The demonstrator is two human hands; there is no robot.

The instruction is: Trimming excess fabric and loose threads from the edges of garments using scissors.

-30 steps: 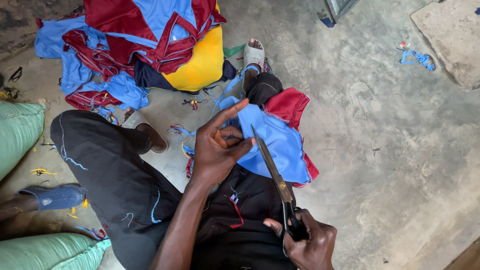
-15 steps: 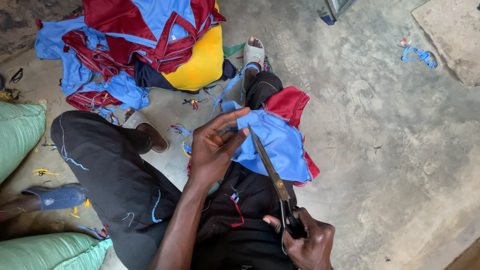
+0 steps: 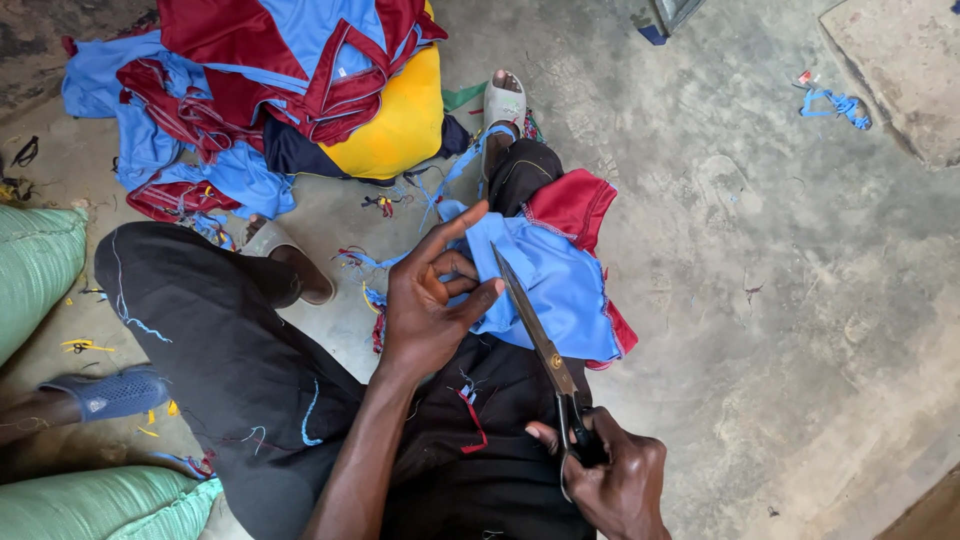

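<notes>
My left hand pinches the edge of a blue and red garment that lies across my right leg. My right hand grips the handles of long metal scissors. The blades point away from me and lie against the blue cloth just right of my left fingers. I sit on the ground in black trousers strewn with thread scraps.
A heap of red, blue and yellow clothes lies ahead at upper left. Green sacks stand at left. Another person's foot in a blue shoe is at lower left. Bare concrete floor stretches to the right, with a blue scrap on it.
My left hand's fingers have closed more on the blue cloth's edge, and the scissors have moved slightly forward along it. My right hand has barely shifted.
</notes>
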